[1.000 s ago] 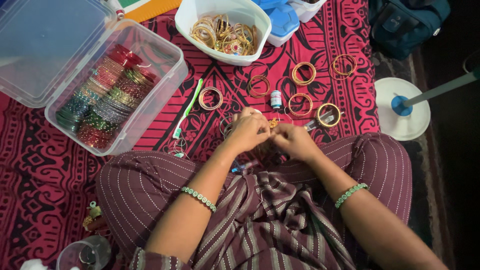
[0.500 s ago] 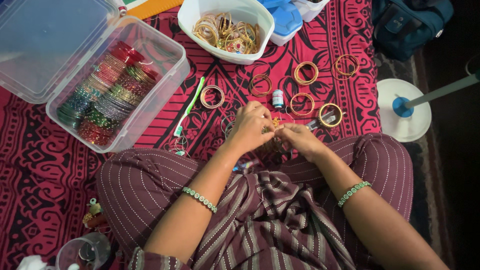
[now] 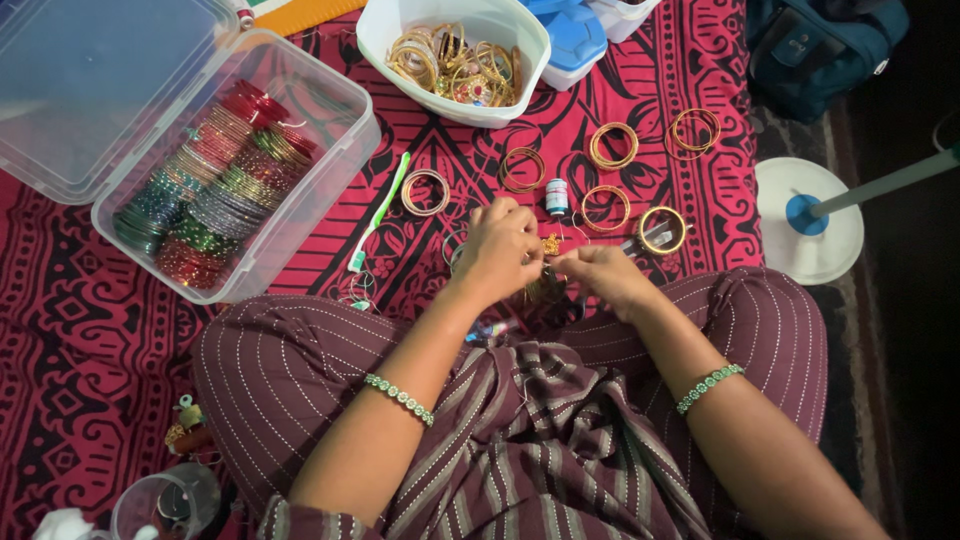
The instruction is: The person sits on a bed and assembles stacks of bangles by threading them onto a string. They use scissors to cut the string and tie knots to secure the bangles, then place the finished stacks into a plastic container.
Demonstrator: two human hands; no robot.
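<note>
Just below the small thread spool (image 3: 556,196), the left hand (image 3: 497,252) and right hand (image 3: 600,274) pinched a small gold ornament (image 3: 550,244) between fingertips, seemingly mid-decoration, where a steady, fine hold mattered most

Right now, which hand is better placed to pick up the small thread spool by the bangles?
Probably the left hand: the thread spool stands just above its fingertips, with bare cloth between. The right hand sits lower and farther away, pinching the small gold piece with the left.
</note>
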